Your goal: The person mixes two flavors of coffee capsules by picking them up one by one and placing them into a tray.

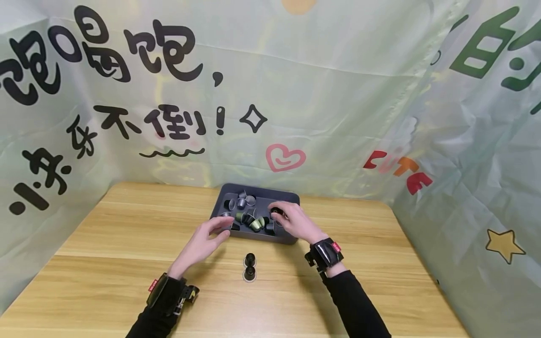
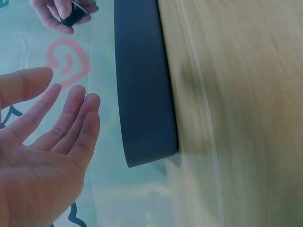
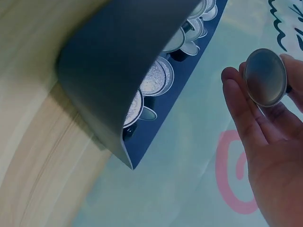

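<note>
wooden table | grey tray on it | printed banner behind

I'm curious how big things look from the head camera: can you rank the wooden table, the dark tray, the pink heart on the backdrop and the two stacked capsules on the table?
1. wooden table
2. dark tray
3. pink heart
4. stacked capsules

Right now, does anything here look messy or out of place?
The capsules lie jumbled at all angles in the grey tray. Two black capsules sit outside it on the table.
</note>
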Motion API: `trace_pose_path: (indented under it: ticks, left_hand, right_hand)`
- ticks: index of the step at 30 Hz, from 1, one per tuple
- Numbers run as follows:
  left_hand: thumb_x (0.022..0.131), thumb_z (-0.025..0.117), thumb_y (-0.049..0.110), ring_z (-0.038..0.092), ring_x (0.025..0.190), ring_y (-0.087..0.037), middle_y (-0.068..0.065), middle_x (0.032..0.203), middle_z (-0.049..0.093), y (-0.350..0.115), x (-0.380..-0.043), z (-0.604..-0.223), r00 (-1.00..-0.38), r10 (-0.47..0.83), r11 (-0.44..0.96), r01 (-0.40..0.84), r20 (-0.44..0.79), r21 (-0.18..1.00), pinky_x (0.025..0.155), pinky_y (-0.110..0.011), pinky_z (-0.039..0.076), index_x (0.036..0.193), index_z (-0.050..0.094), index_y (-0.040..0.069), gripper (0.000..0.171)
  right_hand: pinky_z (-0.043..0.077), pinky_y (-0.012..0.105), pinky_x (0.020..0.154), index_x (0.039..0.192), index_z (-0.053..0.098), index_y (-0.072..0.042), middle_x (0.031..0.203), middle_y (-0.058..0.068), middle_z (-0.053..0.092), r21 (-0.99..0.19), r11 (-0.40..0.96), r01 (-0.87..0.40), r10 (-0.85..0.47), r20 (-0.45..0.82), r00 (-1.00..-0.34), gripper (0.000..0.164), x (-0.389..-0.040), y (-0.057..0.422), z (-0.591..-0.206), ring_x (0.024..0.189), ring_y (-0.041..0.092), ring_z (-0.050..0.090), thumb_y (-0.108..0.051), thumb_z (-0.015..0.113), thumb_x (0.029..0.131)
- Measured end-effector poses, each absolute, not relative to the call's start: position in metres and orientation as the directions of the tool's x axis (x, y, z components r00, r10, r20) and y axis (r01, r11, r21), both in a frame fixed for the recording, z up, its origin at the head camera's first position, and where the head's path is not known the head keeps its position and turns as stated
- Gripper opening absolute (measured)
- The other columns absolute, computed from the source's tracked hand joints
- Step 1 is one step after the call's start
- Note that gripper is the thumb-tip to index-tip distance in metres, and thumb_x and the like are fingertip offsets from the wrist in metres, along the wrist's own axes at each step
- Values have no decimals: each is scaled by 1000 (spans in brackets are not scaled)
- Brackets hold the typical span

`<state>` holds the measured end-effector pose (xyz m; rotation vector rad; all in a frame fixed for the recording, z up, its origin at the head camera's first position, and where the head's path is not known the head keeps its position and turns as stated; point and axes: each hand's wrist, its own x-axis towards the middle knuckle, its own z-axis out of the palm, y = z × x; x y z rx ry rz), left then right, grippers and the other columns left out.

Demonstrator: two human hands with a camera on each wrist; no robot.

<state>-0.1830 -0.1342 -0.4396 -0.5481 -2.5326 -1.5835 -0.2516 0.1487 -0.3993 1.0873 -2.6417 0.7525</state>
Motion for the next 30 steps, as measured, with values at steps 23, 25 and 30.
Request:
trace_pose_path:
  ticks: [23,25,30]
  left_hand:
    - [96,61,5,62,123,-40,-27,135,62,-134,-182,-438,-926,292,389,345,241,854,110,-55,47,135,57,-3,39]
    - [97,61,5,62,123,-40,-27,135,62,-134,-182,-438,-926,293,387,344,240,856,110,-55,47,135,57,-3,39]
    - [97,61,6,62,124,-40,-26,135,62,-134,-182,-439,-927,294,387,339,234,857,111,-55,47,135,58,-2,39]
  right_hand:
    - [58,40,80,123,69,-5,110,13,75,-444,780,-441,-365,250,-897,29,-288,118,-410,91,25,71,-18,65,98]
    - [58,43,87,127,67,-4,116,16,74,-441,792,-423,-341,254,-905,33,-288,117,-410,100,29,71,-18,66,97]
    - [57,48,94,138,58,-2,120,20,72,-486,792,-369,-263,274,-925,45,-284,118,-411,104,32,71,-17,65,96]
